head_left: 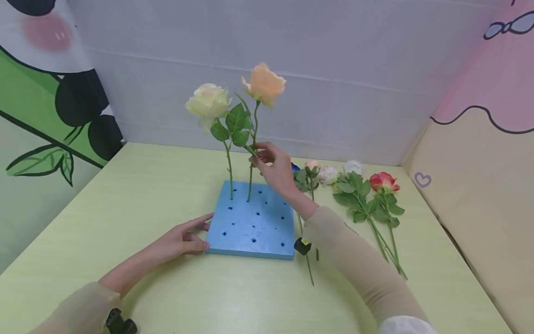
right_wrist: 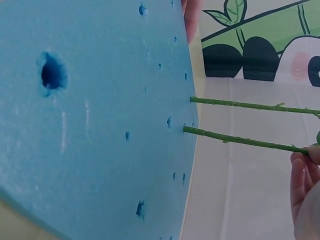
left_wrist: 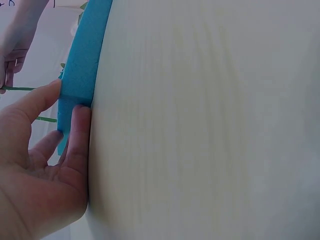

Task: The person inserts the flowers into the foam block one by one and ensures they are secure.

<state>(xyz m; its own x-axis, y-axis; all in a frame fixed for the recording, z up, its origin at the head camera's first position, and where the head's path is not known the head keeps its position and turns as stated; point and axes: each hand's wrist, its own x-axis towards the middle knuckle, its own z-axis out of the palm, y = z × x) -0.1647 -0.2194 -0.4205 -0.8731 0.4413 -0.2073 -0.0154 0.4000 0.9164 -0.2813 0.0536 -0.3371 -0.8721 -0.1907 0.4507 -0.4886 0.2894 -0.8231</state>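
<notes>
As the right hand (head_left: 275,168) pinches its stem, peach rose (head_left: 264,86) upright!
Left hand (head_left: 183,237), fingers apart, touches blue board (head_left: 239,235).

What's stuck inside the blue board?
Two stems go in: the cream rose's and the peach rose's, the latter held by the right hand. Their ends inside the blue board are hidden.

- Head view: from high and farthest back, looking forward and down at the table (head_left: 179,297).
- Left wrist view: low and sideways, left hand (left_wrist: 45,182) near at 8 o'clock.
- Right wrist view: close, looking across the blue board (right_wrist: 105,125), right hand (right_wrist: 306,187) at 4 o'clock.
- All three share the board and green stems (right_wrist: 245,140).
</notes>
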